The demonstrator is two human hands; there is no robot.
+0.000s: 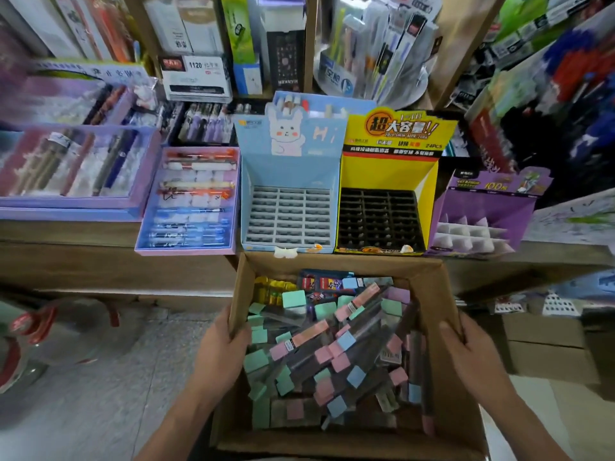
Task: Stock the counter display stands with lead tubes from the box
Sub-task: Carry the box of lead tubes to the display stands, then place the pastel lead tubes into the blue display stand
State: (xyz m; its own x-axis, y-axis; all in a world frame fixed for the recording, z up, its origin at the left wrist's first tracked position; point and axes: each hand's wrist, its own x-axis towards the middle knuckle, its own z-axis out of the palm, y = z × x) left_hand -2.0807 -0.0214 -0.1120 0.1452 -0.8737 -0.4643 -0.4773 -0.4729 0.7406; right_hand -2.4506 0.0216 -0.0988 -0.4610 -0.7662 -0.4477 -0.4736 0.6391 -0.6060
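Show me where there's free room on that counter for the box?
Only a narrow wooden strip in front of the lilac pen trays, left of the box. Otherwise trays and the blue stand, yellow stand and purple stand sit side by side; their slots are empty.

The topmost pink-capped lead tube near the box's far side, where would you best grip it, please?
Pinch the pink-capped lead tube across its width just below the cap, from above: it lies flat and diagonal, uncovered, topmost in the box.

pink pen tray [189, 201] | purple pen case [76, 168] beside | white box [196, 78] behind
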